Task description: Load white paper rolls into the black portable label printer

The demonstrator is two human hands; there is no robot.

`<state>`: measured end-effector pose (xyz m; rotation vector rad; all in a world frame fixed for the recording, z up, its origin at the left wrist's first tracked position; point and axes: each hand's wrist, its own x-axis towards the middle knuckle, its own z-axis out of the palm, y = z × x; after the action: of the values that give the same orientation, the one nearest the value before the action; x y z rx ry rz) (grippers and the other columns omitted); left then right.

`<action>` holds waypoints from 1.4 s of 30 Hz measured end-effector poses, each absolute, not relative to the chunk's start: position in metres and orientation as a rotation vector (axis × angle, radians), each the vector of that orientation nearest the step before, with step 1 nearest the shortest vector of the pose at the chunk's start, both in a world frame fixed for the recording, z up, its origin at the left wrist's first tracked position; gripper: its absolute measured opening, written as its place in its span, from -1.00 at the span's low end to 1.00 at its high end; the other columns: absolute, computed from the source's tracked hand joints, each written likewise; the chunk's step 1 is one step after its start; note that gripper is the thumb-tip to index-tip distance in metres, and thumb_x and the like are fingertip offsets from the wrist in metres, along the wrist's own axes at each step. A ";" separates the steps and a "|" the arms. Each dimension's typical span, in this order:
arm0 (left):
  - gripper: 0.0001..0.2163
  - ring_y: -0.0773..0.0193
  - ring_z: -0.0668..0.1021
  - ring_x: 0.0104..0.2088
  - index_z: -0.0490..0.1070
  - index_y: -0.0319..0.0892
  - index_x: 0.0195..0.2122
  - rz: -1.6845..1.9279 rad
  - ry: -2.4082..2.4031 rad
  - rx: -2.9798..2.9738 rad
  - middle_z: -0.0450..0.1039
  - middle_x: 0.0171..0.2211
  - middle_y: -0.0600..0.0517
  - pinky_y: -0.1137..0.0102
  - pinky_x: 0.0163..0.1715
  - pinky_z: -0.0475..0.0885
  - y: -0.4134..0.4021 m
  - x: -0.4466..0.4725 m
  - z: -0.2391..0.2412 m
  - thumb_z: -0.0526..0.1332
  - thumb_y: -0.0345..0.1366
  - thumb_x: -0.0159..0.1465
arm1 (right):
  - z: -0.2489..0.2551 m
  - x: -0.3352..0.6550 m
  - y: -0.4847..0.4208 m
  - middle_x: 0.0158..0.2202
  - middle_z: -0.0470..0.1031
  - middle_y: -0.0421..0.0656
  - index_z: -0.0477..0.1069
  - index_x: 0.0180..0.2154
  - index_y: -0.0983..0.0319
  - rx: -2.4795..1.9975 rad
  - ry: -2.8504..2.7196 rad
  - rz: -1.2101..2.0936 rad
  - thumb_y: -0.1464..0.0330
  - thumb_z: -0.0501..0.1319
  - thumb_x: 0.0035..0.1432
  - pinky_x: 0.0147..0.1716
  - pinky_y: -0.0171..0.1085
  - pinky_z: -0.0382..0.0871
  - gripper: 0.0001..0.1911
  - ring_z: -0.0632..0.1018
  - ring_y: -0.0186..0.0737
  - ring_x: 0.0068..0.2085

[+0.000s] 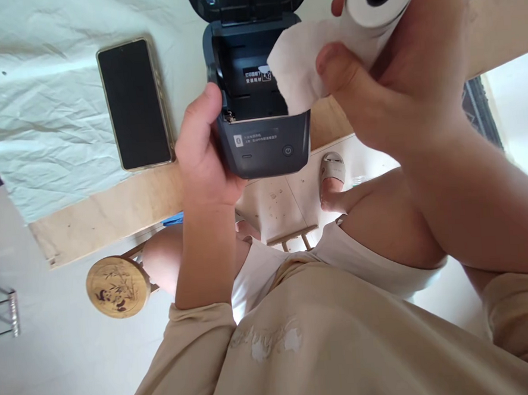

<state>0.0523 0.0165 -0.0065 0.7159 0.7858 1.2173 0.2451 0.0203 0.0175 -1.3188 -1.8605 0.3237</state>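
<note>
My left hand [205, 147] grips the left side of a dark label printer [265, 147], its thumb along the side wall. The printer's lid [249, 0] stands open at the far end, and the paper bay inside shows a small printed sticker. In my right hand [387, 88] is a white paper roll [365, 33] with a dark hollow core, held above the printer's right side. A torn loose end of the paper hangs from the roll, pinched under my right thumb, and covers part of the bay's right edge.
A phone [135, 104] with a dark screen lies on the pale green cloth [57, 115] to the left. The table's bare wooden edge [112, 207] runs beneath the printer. Below it are a round wooden stool [117, 287] and my legs.
</note>
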 end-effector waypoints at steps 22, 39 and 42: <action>-0.72 -0.09 0.54 0.19 0.55 -0.07 -0.30 1.230 0.789 0.666 0.62 -0.21 -0.09 0.07 0.06 0.60 0.010 0.063 0.004 0.09 -0.10 0.35 | -0.004 0.241 0.027 -0.01 0.49 -0.11 0.40 0.04 0.19 -1.562 -2.073 0.136 0.59 0.09 -0.10 -0.04 -0.22 0.40 -0.39 0.52 -0.26 -0.09; -0.74 -0.14 0.52 0.24 0.49 -0.10 -0.36 1.282 0.818 0.625 0.58 -0.27 -0.09 -0.01 0.15 0.55 0.009 0.065 0.009 0.14 -0.10 0.37 | -0.011 0.239 0.026 0.06 0.42 -0.06 0.43 -0.01 0.16 -1.558 -2.112 0.098 0.49 0.15 0.08 -0.01 -0.17 0.39 -0.59 0.50 -0.20 -0.03; -0.73 -0.10 0.55 0.18 0.54 -0.09 -0.32 1.256 0.792 0.617 0.59 -0.24 -0.08 0.02 0.11 0.57 0.011 0.056 0.006 0.11 -0.13 0.38 | -0.009 0.237 0.026 0.09 0.43 -0.06 0.37 0.08 0.17 -1.558 -2.123 0.140 0.41 0.17 0.12 0.01 -0.15 0.40 -0.56 0.52 -0.18 -0.01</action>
<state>0.0558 0.0106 0.0056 0.6166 0.7922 1.2562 0.2367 0.0263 -0.0089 -1.5580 -2.1232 0.1402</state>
